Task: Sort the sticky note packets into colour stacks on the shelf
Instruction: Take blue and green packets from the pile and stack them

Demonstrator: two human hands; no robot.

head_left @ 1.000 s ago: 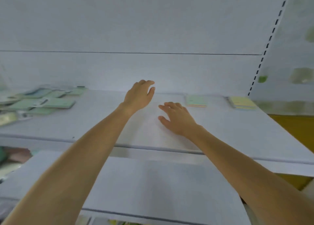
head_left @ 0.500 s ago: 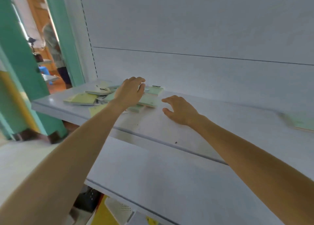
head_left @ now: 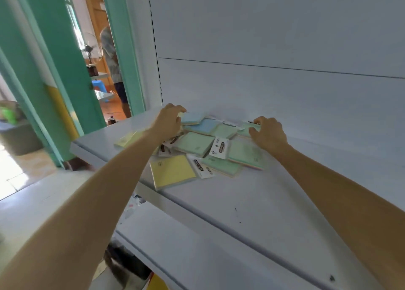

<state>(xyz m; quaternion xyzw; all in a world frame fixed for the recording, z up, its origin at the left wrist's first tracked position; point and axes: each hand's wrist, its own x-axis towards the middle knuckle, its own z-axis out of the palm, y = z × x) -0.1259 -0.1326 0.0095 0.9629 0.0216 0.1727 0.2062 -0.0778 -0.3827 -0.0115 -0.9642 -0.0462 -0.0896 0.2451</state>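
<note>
A loose pile of sticky note packets lies at the left end of the grey shelf (head_left: 274,193). In it are a yellow packet (head_left: 172,171) at the front, several green packets (head_left: 194,144) in the middle and blue packets (head_left: 202,125) at the back. My left hand (head_left: 168,122) curls over the pile's back left, fingers around the edge of a small blue packet (head_left: 192,117). On the pile's right side, my right hand (head_left: 268,133) has its fingers bent onto a green packet (head_left: 246,130) at the back.
A second yellow packet (head_left: 126,139) lies apart at the pile's left. The shelf's back panel (head_left: 285,92) rises right behind the pile. A lower shelf (head_left: 219,257) juts out below. Left of the shelving, a green door frame (head_left: 65,70) opens onto a room where a person (head_left: 111,55) stands.
My view has swung left from the sorted stacks to the mixed pile. Both hands have reached onto the pile, the left to its back left, the right to its right side.
</note>
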